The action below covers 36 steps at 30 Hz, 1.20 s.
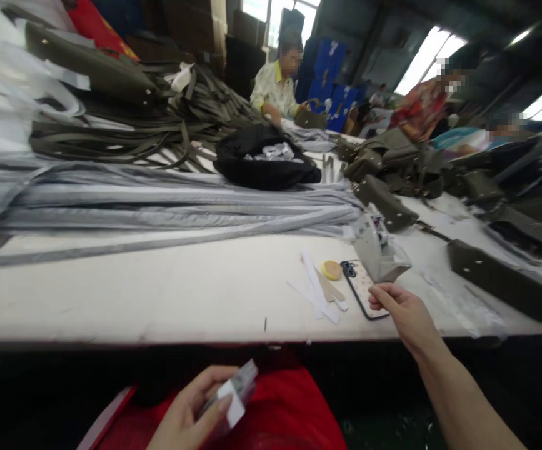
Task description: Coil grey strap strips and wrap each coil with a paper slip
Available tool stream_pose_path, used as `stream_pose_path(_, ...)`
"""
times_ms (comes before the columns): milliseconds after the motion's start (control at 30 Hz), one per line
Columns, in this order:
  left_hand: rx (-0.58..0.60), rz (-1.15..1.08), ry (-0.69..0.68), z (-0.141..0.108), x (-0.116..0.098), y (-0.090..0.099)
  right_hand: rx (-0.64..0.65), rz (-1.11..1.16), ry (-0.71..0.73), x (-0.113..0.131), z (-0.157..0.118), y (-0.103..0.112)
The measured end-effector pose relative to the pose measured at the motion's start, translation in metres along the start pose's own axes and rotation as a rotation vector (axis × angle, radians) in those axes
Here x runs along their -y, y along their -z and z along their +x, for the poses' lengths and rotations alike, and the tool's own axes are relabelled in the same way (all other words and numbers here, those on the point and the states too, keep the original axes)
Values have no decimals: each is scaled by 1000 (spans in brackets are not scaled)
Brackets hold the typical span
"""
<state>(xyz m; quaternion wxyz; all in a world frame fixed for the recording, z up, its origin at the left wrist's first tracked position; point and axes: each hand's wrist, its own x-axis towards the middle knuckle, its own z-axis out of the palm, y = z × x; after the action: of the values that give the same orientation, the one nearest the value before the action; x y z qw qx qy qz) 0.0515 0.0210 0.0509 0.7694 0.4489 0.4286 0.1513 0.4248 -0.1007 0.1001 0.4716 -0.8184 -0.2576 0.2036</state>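
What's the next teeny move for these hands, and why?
Maybe bring the right hand over to the small bundle. The left hand seems to hold that bundle alone, off the table, while the right hand is away at the phone. A second hand would probably keep the bundle steadier.

The phone [363,289] looks smooth, the tabletop [125,287] matt.
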Motion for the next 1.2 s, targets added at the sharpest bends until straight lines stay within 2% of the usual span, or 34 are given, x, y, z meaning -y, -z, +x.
stream_pose_path(167,-61,-8,-156,-5,-5,-2,642,142,-2,40,-77,-115)
stream_pose_path(233,-127,-17,-208,-8,-2,1,813,190,-16,52,-101,-148)
stream_pose_path(333,-204,-29,-269,-14,1,7,961,226,-78,63,-121,-177)
stream_pose_path(433,-235,-49,-304,-18,3,12,1023,229,-151,66,-127,-188)
stream_pose_path(633,-239,-75,-342,-17,11,20,1045,205,-203,59,-129,-195)
stream_pose_path(800,-244,135,-378,-19,9,19,1033,207,-237,48,-131,-206)
stream_pose_path(933,-385,300,-412,-20,7,17,1064,253,-272,46,-131,-211)
stream_pose_path(1067,-524,459,-592,-20,7,19,1120,288,-303,52,-130,-214)
stream_pose_path(1200,-579,572,-778,-25,8,19,1053,279,-202,54,-141,-222)
